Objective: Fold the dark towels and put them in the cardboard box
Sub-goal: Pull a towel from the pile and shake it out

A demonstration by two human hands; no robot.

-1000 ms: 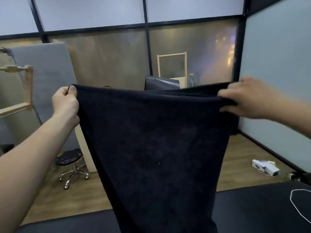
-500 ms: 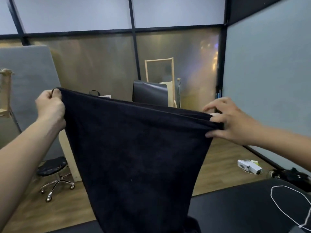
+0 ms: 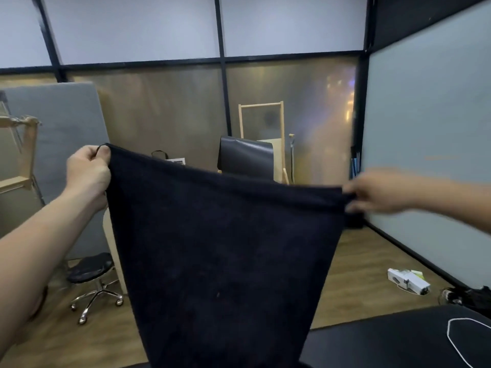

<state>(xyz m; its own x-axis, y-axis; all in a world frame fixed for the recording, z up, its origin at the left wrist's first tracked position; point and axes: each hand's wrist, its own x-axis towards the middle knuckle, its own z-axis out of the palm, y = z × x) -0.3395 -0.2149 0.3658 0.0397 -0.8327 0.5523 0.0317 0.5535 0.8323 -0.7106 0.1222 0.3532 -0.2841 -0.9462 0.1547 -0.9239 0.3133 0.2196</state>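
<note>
A dark towel (image 3: 225,256) hangs spread in the air in front of me, its top edge stretched between both hands and its lower end dropping out of view at the bottom. My left hand (image 3: 89,172) grips the upper left corner, by a small loop. My right hand (image 3: 377,192), blurred, pinches the upper right corner, a little lower than the left. No cardboard box shows in this view.
A black table (image 3: 398,341) with a white cord (image 3: 457,338) lies at lower right. Behind the towel are a wheeled stool (image 3: 91,274), a grey panel (image 3: 61,144), a wooden frame (image 3: 261,120), a dark chair back (image 3: 245,156) and a white device (image 3: 407,281) on the wooden floor.
The right hand has slid outward to the right along the top edge, pulling the towel wider and tauter. The left hand keeps its grip on its corner.
</note>
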